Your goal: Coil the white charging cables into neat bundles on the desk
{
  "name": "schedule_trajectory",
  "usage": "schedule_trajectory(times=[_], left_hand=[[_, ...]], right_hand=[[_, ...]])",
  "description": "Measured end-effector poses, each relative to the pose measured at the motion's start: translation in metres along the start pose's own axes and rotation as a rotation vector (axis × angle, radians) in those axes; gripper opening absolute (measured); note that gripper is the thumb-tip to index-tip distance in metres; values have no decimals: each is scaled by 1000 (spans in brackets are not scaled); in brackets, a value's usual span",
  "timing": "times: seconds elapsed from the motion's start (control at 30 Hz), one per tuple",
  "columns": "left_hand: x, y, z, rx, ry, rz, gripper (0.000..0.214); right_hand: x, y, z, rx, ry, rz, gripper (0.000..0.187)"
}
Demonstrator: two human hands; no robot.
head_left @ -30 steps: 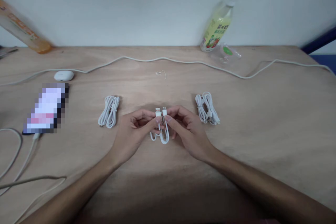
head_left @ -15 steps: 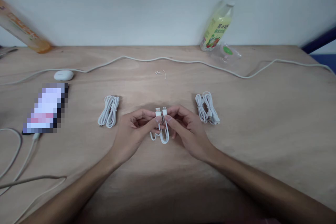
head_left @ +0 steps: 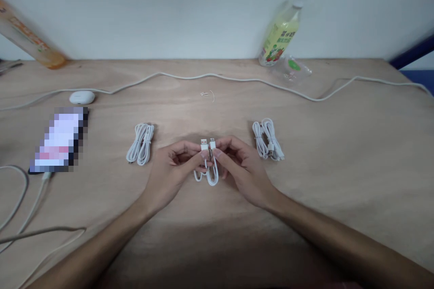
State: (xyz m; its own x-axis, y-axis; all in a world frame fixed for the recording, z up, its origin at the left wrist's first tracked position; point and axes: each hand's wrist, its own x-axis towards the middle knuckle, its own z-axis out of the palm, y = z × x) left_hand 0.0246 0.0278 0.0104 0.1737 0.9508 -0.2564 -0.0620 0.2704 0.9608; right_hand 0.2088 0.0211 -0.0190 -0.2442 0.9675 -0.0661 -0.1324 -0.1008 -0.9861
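Observation:
Between my hands is a white USB cable [head_left: 213,177], looped below the fingers, with its two plugs side by side and pointing away from me. My left hand [head_left: 176,165] pinches it by the wider USB plug. The narrower plug is gripped between the thumb and fingers of my right hand [head_left: 242,167]. Parts of the cable are hidden behind the fingers. Left of my left hand lies a bundle of white cable [head_left: 140,144], coiled and tied. Beyond my right hand are coiled white cables [head_left: 267,139], with a USB plug showing.
On the left lie a blurred-out phone [head_left: 59,140] with a cable plugged in and a white earbud case [head_left: 82,97]. A long white cord [head_left: 233,78] crosses the wooden table [head_left: 325,153]. An orange bottle [head_left: 44,54], a yellow-labelled bottle [head_left: 280,38] and clear plastic packaging [head_left: 293,68] stand or lie by the wall.

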Motion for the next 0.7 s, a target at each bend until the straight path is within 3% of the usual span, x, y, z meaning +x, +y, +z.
schedule_trajectory(times=[0.7], left_hand=[[1,-1,0,-50,-13,4,21]], right_hand=[[0,0,0,22,15,-13,20]])
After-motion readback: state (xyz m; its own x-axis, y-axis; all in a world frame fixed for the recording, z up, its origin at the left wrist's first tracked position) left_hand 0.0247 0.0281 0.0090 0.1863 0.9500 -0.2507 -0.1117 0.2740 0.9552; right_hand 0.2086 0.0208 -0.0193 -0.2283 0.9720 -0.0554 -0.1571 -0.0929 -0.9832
